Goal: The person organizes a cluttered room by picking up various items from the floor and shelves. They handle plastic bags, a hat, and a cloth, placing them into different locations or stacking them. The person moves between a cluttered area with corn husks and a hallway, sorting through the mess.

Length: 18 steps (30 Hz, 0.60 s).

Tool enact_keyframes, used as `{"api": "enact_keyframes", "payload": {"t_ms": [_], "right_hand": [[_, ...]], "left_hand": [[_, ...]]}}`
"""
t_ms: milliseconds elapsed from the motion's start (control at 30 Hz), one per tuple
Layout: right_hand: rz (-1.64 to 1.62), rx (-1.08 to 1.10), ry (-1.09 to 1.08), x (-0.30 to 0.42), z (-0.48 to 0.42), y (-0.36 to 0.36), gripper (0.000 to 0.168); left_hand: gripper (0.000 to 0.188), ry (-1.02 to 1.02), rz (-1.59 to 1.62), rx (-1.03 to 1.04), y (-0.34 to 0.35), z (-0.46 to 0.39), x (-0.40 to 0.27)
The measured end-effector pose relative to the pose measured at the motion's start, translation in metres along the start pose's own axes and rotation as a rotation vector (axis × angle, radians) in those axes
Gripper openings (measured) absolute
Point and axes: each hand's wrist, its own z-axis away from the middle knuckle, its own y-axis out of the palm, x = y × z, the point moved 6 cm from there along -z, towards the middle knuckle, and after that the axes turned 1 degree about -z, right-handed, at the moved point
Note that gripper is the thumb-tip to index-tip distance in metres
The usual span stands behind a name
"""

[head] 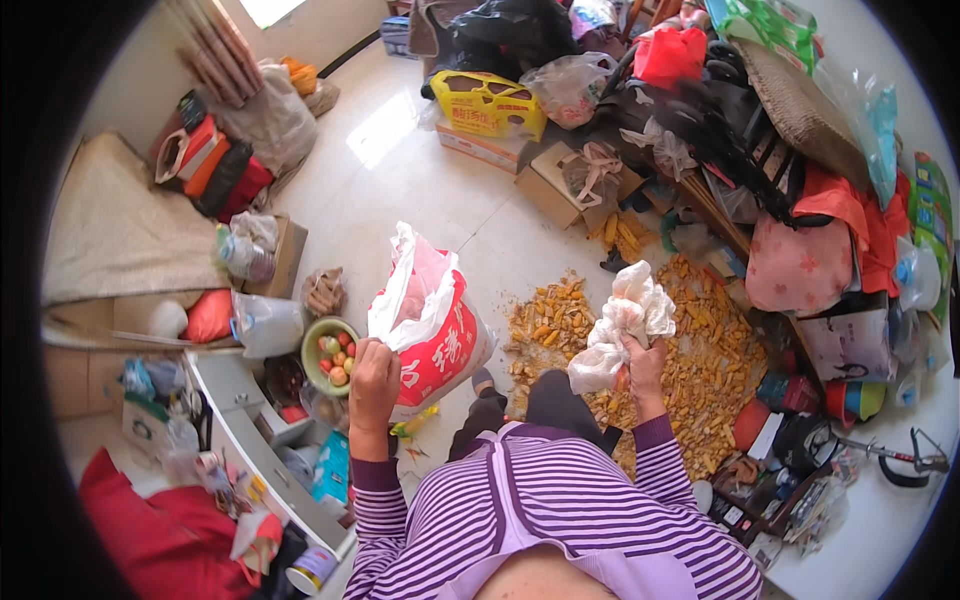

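Note:
My left hand grips the rim of a red and white plastic bag that bears large writing. The bag hangs open at the top, and its contents are mostly hidden. In my right hand is a bunched white plastic bag, held up over the floor to the right. Below that hand, corn cobs and broken cob pieces spread widely across the floor. Left of the red and white bag stands a green bowl of red and yellowish round fruit.
A white drawer cabinet stands at the left, near a translucent plastic pitcher. Cardboard boxes and a yellow bag sit farther off. Along the right are piled bags, a pink floral cushion and several containers.

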Motion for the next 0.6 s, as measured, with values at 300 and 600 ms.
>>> {"api": "enact_keyframes", "payload": {"t_ms": [300,600], "right_hand": [[0.014,-0.134,0.008,-0.006,-0.070,0.064,0.041],[0.182,-0.042,0.047,-0.029,-0.260,0.166,0.042]], "left_hand": [[0.018,-0.202,0.317,-0.149,0.036,-0.159,0.088],[0.016,-0.466,0.990,-0.317,0.125,-0.369,0.151]]}}
